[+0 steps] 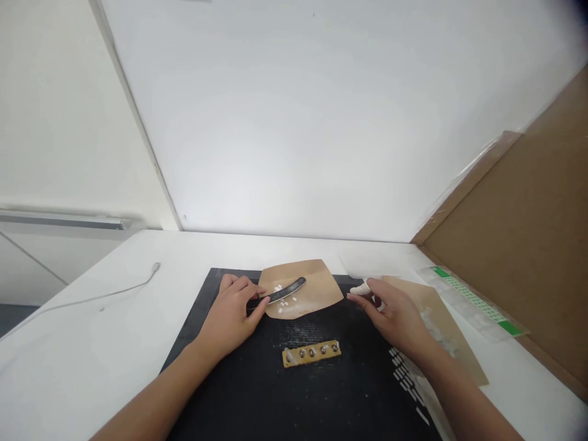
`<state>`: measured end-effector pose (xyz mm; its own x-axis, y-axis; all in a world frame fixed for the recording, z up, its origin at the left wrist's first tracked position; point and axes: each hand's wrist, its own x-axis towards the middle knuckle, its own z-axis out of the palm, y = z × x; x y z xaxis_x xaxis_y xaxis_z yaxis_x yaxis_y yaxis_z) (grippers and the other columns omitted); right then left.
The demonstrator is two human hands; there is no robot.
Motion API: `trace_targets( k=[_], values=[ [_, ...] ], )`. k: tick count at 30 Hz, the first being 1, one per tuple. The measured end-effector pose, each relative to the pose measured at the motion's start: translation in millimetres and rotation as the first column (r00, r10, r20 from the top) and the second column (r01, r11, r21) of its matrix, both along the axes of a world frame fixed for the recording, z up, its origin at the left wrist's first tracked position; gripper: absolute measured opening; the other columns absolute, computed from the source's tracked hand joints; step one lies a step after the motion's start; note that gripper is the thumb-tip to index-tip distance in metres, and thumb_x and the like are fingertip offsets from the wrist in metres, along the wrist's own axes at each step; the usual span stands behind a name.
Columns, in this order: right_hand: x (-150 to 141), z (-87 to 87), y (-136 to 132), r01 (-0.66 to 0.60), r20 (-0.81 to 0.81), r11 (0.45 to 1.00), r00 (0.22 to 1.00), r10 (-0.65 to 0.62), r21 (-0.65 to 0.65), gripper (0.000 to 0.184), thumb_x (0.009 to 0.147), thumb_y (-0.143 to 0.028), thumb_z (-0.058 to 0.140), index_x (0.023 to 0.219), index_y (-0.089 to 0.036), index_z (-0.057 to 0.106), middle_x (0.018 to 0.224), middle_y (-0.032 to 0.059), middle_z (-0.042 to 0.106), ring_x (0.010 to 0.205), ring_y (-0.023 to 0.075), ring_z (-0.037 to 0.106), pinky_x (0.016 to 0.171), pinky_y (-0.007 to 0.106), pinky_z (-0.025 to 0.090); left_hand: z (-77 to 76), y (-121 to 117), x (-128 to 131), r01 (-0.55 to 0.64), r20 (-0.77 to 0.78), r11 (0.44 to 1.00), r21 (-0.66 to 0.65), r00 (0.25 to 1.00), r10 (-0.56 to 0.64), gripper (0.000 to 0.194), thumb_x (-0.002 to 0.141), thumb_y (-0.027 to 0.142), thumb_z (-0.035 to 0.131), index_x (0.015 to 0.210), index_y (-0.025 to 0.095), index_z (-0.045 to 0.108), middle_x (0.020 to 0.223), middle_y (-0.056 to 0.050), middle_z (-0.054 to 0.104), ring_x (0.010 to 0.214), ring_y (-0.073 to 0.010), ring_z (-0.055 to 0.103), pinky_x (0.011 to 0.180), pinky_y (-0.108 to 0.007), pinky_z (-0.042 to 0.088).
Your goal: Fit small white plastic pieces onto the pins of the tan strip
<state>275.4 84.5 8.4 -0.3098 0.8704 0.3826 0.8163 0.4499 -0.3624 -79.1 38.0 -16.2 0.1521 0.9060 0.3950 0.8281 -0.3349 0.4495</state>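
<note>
My left hand (pixel 236 309) is closed on one end of a curved black nail file (pixel 289 289), with thumb and fingers pinching it. The file's free end points right over a brown paper sheet (pixel 316 288), and small white pieces that look like false nails (pixel 283 303) lie around it. My right hand (pixel 392 312) is to the right of the paper, its thumb and index fingertips close together. A whitish covering (pixel 359 288) shows along the index finger; whether anything small is pinched there I cannot make out. Nearer me lies a tan strip (pixel 312 353) with several metal knobs and pale nail tips.
A black mat (pixel 257 380), dusted white, lies under both hands. Rows of white nail tips (pixel 407 380) lie on its right, partly under my forearm. Beyond are another brown sheet (pixel 459 343), a green-and-white strip (pixel 478 303) and a cardboard wall (pixel 519 233). A white cable (pixel 119 289) lies left.
</note>
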Motion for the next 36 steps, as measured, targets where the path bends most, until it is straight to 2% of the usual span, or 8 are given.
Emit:
trace_targets(
  k=[5,16,23,27,31,33,36],
  values=[
    [-1.4,1.4,-0.1,-0.036,0.036,0.999,0.999,0.037,-0.041,0.039,0.101,-0.056,0.056,0.078,-0.024,0.057,0.074,0.0015,0.067,0.068,0.0208,0.061,0.064,0.033,0.042,1.8,-1.4,1.4,-0.007,-0.001,0.999,-0.046,1.000,0.007,0.025,0.101,0.039,0.059,0.102,0.021,0.077,0.091,-0.008,0.066,0.094,-0.0283,0.050,0.087,-0.043,0.044],
    [-0.7,1.2,1.0,0.024,0.047,1.000,0.999,-0.024,-0.012,0.039,0.101,-0.054,0.057,0.076,-0.025,0.050,0.073,0.0003,0.068,0.068,0.0200,0.062,0.062,0.032,0.041,4.9,-1.9,1.4,0.024,0.036,0.992,-0.123,0.999,-0.020,0.026,0.100,0.041,0.060,0.103,0.021,0.078,0.092,-0.007,0.073,0.094,-0.0284,0.053,0.086,-0.042,0.043],
    [-4.0,0.6,1.1,-0.007,0.048,0.997,0.999,0.010,-0.072,0.038,0.101,-0.053,0.056,0.077,-0.025,0.050,0.075,0.0008,0.067,0.069,0.0208,0.062,0.063,0.033,0.042,-0.1,1.0,-1.1,0.018,0.069,0.994,-0.105,0.998,-0.010,0.023,0.100,0.032,0.059,0.090,0.021,0.076,0.087,-0.007,0.065,0.090,-0.0283,0.052,0.084,-0.043,0.042],
    [-3.6,-0.4,0.9,-0.015,0.049,0.997,0.999,0.019,-0.076,0.037,0.102,-0.053,0.055,0.079,-0.025,0.050,0.075,0.0007,0.067,0.069,0.0210,0.062,0.064,0.032,0.042,-1.7,1.0,1.0,0.024,0.117,0.998,-0.059,0.993,-0.017,0.022,0.103,0.029,0.053,0.098,0.020,0.072,0.094,-0.008,0.062,0.094,-0.0283,0.051,0.088,-0.045,0.043],
    [-1.8,-1.0,-1.7,-0.028,0.131,0.999,0.991,0.025,0.023,0.036,0.103,-0.049,0.054,0.078,-0.025,0.046,0.073,-0.0001,0.064,0.067,0.0196,0.060,0.063,0.031,0.040,3.4,-3.2,5.6,0.049,0.191,0.999,-0.009,0.980,-0.047,0.019,0.103,0.029,0.051,0.101,0.018,0.066,0.104,-0.010,0.060,0.099,-0.0291,0.051,0.095,-0.049,0.043],
    [-3.7,-0.3,-4.0,-0.059,0.202,0.990,0.979,0.032,0.131,0.035,0.104,-0.045,0.054,0.077,-0.025,0.044,0.072,-0.0005,0.061,0.066,0.0189,0.058,0.062,0.031,0.037,8.2,-6.7,8.7,0.071,0.242,0.997,0.006,0.968,-0.070,0.018,0.103,0.030,0.051,0.100,0.019,0.065,0.106,-0.011,0.061,0.101,-0.0293,0.052,0.096,-0.049,0.044],
    [-13.2,3.1,-9.6,-0.132,0.262,0.947,0.964,0.054,0.292,0.033,0.105,-0.040,0.055,0.077,-0.024,0.045,0.072,-0.0008,0.058,0.065,0.0179,0.055,0.063,0.031,0.035,16.2,-11.8,14.1,0.090,0.342,0.996,0.020,0.935,-0.091,0.015,0.101,0.030,0.053,0.099,0.020,0.065,0.106,-0.010,0.065,0.103,-0.0286,0.057,0.096,-0.046,0.046]
  ],
)
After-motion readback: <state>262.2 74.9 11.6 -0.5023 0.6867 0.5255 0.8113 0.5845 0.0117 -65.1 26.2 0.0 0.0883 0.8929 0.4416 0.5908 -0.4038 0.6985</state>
